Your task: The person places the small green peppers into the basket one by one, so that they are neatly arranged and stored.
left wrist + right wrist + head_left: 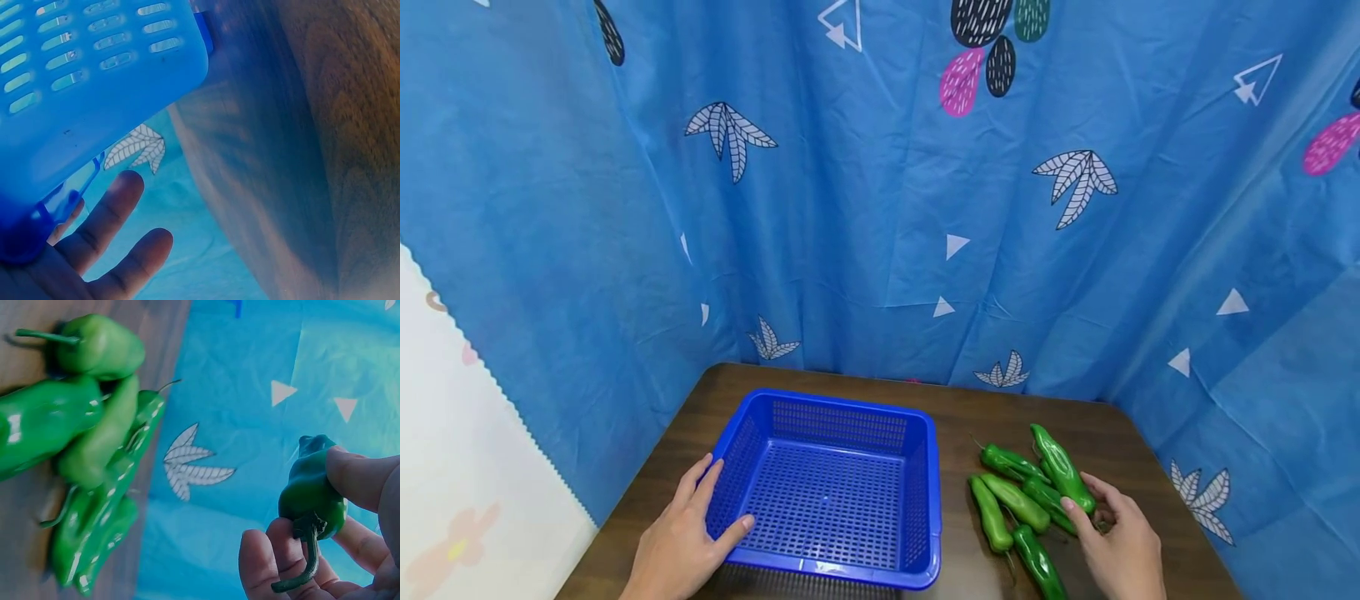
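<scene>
A blue plastic basket (831, 492) stands on the table with its perforated floor bare. My left hand (681, 533) rests at its front left corner, the thumb over the rim and the fingers stretched loosely along the outer left side. In the left wrist view two straight fingers (109, 212) show past the basket wall (106, 119). My right hand (1116, 533) holds a long green pepper (1060, 462) by its stem end between thumb and fingers. In the right wrist view this pepper (312, 494) shows its curved stem towards the camera.
Several green peppers (1015, 500) lie in a loose group on the brown wooden table (955, 433), right of the basket. A blue patterned curtain (865, 208) hangs behind the table and along its sides. Pale cloth (467, 433) hangs at the far left.
</scene>
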{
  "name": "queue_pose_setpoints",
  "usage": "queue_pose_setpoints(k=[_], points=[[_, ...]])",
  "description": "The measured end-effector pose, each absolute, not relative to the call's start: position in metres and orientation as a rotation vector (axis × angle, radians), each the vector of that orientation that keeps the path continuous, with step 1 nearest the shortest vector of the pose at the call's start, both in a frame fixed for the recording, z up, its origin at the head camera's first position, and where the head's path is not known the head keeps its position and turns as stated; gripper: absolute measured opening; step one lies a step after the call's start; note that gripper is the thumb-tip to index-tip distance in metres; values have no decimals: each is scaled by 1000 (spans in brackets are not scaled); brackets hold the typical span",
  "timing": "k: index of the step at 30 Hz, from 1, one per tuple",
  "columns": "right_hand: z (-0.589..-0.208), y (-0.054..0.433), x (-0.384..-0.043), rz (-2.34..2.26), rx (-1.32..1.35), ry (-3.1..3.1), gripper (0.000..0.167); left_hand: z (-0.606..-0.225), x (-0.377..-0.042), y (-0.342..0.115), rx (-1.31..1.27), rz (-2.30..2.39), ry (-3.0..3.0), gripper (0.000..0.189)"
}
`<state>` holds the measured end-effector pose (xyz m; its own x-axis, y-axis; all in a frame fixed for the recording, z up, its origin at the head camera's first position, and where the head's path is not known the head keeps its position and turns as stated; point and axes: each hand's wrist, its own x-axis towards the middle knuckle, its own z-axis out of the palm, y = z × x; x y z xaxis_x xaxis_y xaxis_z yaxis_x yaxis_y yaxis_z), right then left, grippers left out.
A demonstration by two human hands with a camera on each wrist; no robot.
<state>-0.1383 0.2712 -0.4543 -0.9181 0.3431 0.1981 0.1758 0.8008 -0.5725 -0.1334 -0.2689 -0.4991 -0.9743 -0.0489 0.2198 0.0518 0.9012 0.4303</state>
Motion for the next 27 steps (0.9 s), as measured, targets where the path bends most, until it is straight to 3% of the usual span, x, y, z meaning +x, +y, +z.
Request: queue_pose_setpoints(k=[6,12,15,27], points=[[-473,276,-164,782,-226,-2631,56,-500,-136,-268,-2,-667,-2841,99],[-436,231,-163,836,38,-2596,48,-499,-135,-268,32,-666,-2869,99],[-427,211,-160,830,41,-2608,45,-498,-135,-266,50,-671,-2914,100],[-434,164,-193,940,225,-2561,46,-496,-140,-269,114,-692,-3018,107]])
